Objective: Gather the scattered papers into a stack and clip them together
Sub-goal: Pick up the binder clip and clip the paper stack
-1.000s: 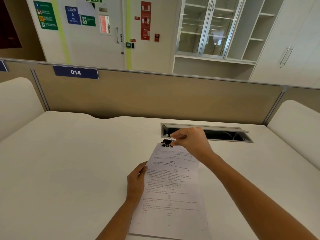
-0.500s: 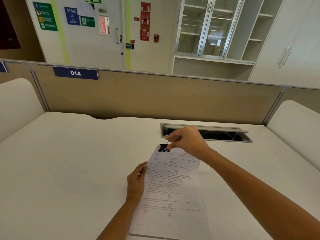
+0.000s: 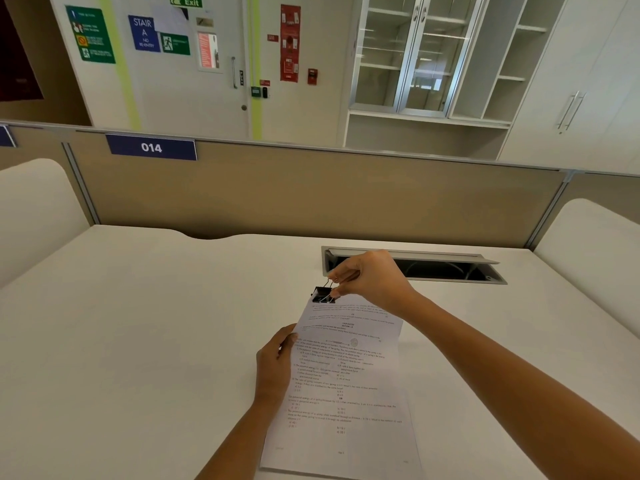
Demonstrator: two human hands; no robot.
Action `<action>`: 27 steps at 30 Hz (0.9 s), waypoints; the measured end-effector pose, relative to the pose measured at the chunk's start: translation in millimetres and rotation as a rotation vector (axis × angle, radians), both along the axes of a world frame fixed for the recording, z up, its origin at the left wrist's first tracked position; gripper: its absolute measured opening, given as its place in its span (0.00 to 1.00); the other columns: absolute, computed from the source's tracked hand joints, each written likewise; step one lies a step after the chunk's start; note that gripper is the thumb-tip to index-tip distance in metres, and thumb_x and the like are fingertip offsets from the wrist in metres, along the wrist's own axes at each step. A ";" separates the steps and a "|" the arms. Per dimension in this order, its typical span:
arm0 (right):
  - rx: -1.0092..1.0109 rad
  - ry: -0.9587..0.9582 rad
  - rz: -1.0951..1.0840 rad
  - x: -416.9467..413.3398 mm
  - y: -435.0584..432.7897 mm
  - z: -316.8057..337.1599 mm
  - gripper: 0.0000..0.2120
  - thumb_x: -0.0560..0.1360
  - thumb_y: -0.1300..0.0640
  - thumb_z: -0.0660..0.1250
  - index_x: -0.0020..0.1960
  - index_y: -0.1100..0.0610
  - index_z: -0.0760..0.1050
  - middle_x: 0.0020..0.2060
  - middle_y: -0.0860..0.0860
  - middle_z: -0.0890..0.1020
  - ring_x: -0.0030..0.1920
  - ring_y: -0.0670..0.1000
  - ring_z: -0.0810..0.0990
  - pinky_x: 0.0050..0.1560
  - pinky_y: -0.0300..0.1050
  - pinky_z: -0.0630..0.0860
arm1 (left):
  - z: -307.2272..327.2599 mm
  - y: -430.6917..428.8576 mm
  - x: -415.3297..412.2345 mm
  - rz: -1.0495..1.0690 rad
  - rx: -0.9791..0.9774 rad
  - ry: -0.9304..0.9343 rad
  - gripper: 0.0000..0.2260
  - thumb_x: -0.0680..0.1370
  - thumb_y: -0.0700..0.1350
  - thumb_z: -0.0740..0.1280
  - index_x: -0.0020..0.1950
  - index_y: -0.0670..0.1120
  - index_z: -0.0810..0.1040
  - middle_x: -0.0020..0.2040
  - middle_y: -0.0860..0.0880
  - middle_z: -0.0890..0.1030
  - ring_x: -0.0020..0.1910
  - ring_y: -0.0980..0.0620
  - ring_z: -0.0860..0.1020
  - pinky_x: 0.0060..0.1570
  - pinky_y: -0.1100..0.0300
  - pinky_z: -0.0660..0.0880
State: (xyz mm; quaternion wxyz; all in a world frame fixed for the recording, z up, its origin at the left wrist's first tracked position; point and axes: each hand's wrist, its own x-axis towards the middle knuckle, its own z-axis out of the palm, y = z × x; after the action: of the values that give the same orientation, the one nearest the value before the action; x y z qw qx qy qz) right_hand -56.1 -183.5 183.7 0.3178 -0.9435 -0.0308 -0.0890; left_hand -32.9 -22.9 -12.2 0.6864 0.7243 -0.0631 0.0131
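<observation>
A stack of printed papers (image 3: pixel 346 393) lies lengthwise on the white desk (image 3: pixel 138 341), its far end raised a little. A black binder clip (image 3: pixel 323 294) sits at the stack's far left corner. My right hand (image 3: pixel 369 278) pinches the clip's wire handles between thumb and fingers. My left hand (image 3: pixel 275 363) grips the stack's left edge about midway, thumb on top of the page.
An open cable tray slot (image 3: pixel 450 270) with a raised metal lid lies just behind my right hand. A beige partition (image 3: pixel 311 199) with a "014" label closes the desk's far side. White side panels (image 3: pixel 588 251) stand at both ends.
My right hand has brought the binder clip slightly nearer, down onto the stack's far corner. My left hand has stayed on the stack's left edge.
</observation>
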 end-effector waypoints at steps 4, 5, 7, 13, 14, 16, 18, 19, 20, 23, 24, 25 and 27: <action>-0.003 -0.006 0.009 2.5 -1.0 -2.5 0.17 0.64 0.59 0.77 0.53 0.58 0.82 0.47 0.54 0.86 0.42 0.46 0.83 0.52 0.36 0.78 | 1.3 -0.5 -0.8 0.002 -0.006 0.001 0.12 0.79 0.41 0.60 0.61 0.44 0.77 0.55 0.45 0.81 0.47 0.46 0.82 0.44 0.55 0.82; -0.011 -0.003 0.012 3.2 -1.7 -3.1 0.19 0.64 0.59 0.78 0.54 0.57 0.82 0.47 0.53 0.85 0.42 0.45 0.82 0.52 0.36 0.78 | 1.7 -0.5 -1.2 -0.001 -0.007 0.002 0.12 0.79 0.41 0.60 0.60 0.44 0.77 0.55 0.45 0.81 0.47 0.45 0.82 0.44 0.55 0.82; -0.024 0.019 0.035 5.1 -4.4 -4.7 0.21 0.63 0.56 0.78 0.56 0.56 0.81 0.49 0.51 0.85 0.44 0.44 0.81 0.54 0.37 0.78 | 1.5 0.1 -1.5 -0.006 -0.006 0.000 0.12 0.79 0.42 0.60 0.60 0.44 0.77 0.54 0.45 0.81 0.45 0.45 0.82 0.42 0.55 0.82; -0.008 0.081 0.082 7.4 -7.9 -20.8 0.42 0.64 0.47 0.76 0.72 0.48 0.60 0.68 0.47 0.70 0.65 0.47 0.70 0.64 0.45 0.70 | 5.3 0.4 0.6 -0.017 -0.060 0.026 0.11 0.79 0.42 0.60 0.59 0.46 0.77 0.52 0.45 0.82 0.46 0.46 0.83 0.40 0.59 0.82; 0.051 0.023 0.037 6.4 -10.0 -24.1 0.41 0.65 0.46 0.75 0.72 0.47 0.59 0.69 0.46 0.68 0.65 0.47 0.69 0.64 0.45 0.70 | 6.2 1.2 1.0 -0.016 -0.080 0.036 0.11 0.80 0.42 0.60 0.58 0.46 0.77 0.52 0.46 0.82 0.46 0.47 0.83 0.40 0.60 0.81; 0.237 -0.152 -0.106 1.9 -19.7 -34.4 0.35 0.68 0.45 0.72 0.71 0.48 0.62 0.67 0.45 0.69 0.64 0.45 0.70 0.63 0.42 0.69 | 7.3 3.3 2.7 -0.018 -0.123 0.066 0.11 0.80 0.42 0.59 0.59 0.45 0.77 0.52 0.45 0.83 0.47 0.45 0.82 0.41 0.59 0.81; 0.373 -0.271 -0.298 -5.3 -34.0 -54.8 0.31 0.71 0.46 0.70 0.70 0.49 0.63 0.67 0.47 0.69 0.63 0.46 0.70 0.63 0.45 0.70 | 7.9 5.5 5.9 -0.011 -0.152 0.095 0.11 0.80 0.42 0.60 0.59 0.44 0.77 0.52 0.44 0.83 0.47 0.44 0.82 0.41 0.58 0.81; 0.417 -0.266 -0.391 -10.0 -40.5 -68.8 0.31 0.72 0.47 0.69 0.71 0.50 0.62 0.67 0.49 0.69 0.63 0.48 0.70 0.64 0.49 0.71 | 8.7 6.5 7.5 -0.002 -0.158 0.111 0.10 0.80 0.42 0.60 0.58 0.45 0.77 0.52 0.44 0.83 0.46 0.44 0.82 0.40 0.58 0.81; 0.448 -0.218 -0.465 -16.2 -45.1 -83.6 0.32 0.71 0.46 0.69 0.71 0.50 0.61 0.68 0.51 0.68 0.64 0.50 0.70 0.64 0.51 0.71 | 9.8 7.4 9.2 0.008 -0.166 0.124 0.10 0.80 0.42 0.60 0.57 0.45 0.77 0.51 0.44 0.83 0.45 0.45 0.82 0.39 0.60 0.81; 0.541 0.035 -0.487 -40.9 -50.2 -125.8 0.31 0.73 0.46 0.67 0.71 0.52 0.60 0.67 0.54 0.71 0.57 0.52 0.75 0.54 0.45 0.75 | 13.2 7.9 13.4 0.043 -0.181 0.158 0.09 0.79 0.41 0.60 0.56 0.46 0.77 0.50 0.45 0.82 0.43 0.49 0.82 0.35 0.65 0.79; 0.570 0.113 -0.439 -49.6 -48.6 -136.8 0.28 0.74 0.46 0.65 0.71 0.52 0.61 0.65 0.53 0.72 0.55 0.51 0.77 0.51 0.43 0.75 | 12.9 8.2 14.8 0.058 -0.184 0.166 0.08 0.79 0.41 0.60 0.55 0.45 0.77 0.50 0.44 0.83 0.44 0.48 0.82 0.36 0.64 0.80; 0.586 0.174 -0.394 -57.0 -47.6 -146.0 0.26 0.75 0.46 0.64 0.70 0.51 0.61 0.64 0.52 0.74 0.54 0.50 0.77 0.52 0.44 0.77 | 12.6 7.5 16.9 0.075 -0.180 0.174 0.08 0.79 0.42 0.60 0.54 0.46 0.78 0.50 0.43 0.83 0.44 0.47 0.82 0.37 0.62 0.80; 0.571 0.231 -0.334 -67.9 -44.9 -160.0 0.24 0.76 0.47 0.62 0.70 0.49 0.60 0.64 0.50 0.74 0.58 0.50 0.77 0.58 0.49 0.77 | 11.6 6.4 20.1 0.105 -0.168 0.187 0.08 0.79 0.42 0.60 0.54 0.46 0.78 0.52 0.43 0.82 0.46 0.45 0.82 0.42 0.57 0.80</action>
State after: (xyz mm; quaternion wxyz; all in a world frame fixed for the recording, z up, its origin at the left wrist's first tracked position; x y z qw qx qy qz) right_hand -124.0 -228.3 23.7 0.5515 -0.8123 0.1862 -0.0373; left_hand -12.9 -16.4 -0.6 0.7459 0.6648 0.0401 -0.0133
